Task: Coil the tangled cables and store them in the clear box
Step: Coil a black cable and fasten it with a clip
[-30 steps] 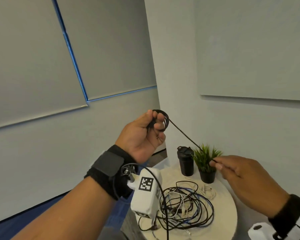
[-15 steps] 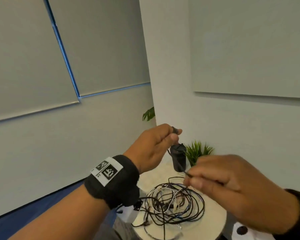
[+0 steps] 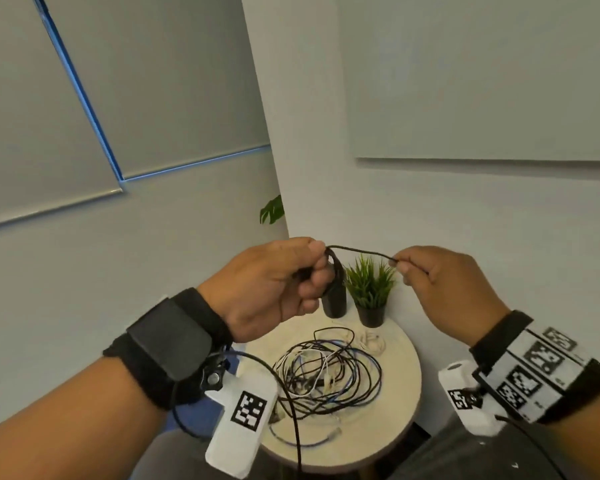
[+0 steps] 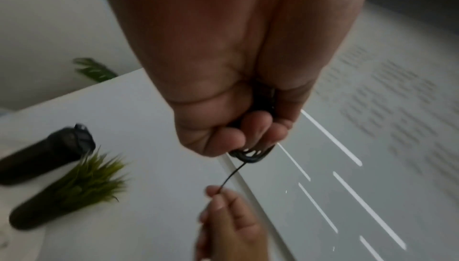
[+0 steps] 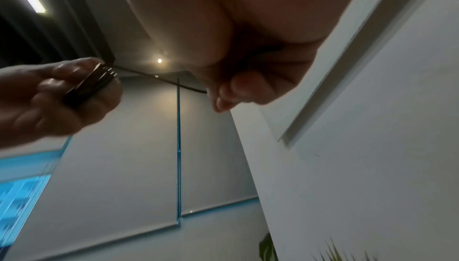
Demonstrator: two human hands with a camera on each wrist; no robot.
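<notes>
My left hand [image 3: 305, 271] grips a small coil of black cable [image 3: 336, 268] above the round table; the coil's loops show under its fingers [image 4: 248, 155] in the left wrist view and as a dark bundle [image 5: 87, 86] in the right wrist view. A short free length of that black cable [image 3: 361, 251] runs right to my right hand [image 3: 404, 266], which pinches its end between thumb and forefinger. Below, a tangle of black, white and blue cables [image 3: 326, 372] lies on the round table [image 3: 399, 403]. No clear box is in view.
A black tumbler [image 3: 334, 299] and a small potted green plant [image 3: 371, 292] stand at the table's back edge by the white wall. Another plant leaf [image 3: 272, 211] pokes out from behind the wall corner. Window blinds cover the left side.
My right hand has swung from in front of the camera up to the right of the left hand. The free cable length is shorter than a second ago and the coil has more loops.
</notes>
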